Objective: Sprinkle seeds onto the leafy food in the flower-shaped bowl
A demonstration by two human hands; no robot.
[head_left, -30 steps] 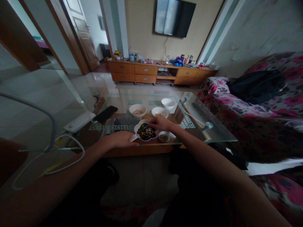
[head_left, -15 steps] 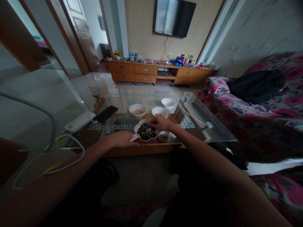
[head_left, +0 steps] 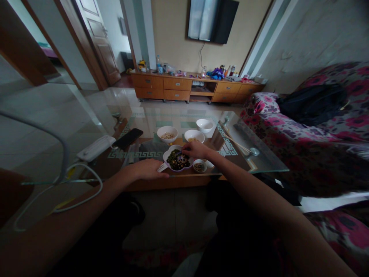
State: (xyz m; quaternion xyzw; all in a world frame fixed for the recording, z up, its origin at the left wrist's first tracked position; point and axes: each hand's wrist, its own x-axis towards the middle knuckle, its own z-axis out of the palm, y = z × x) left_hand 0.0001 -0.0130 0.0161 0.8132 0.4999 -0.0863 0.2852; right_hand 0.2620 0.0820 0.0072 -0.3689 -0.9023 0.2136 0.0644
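Along the far wall runs a wooden cabinet, with a flowered sofa on the right. Nearer stands a glass tabletop. At its near edge, the left hand has its fingers closed on the handle of a lobed dish of dark food. Three white bowls sit beyond; a small bowl is just beside, right. Over the dish, the right hand pinches a slim bluish utensil, mostly hidden.

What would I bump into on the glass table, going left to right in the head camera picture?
White power strip → black phone → flower-shaped dish → small bowl → chopsticks.
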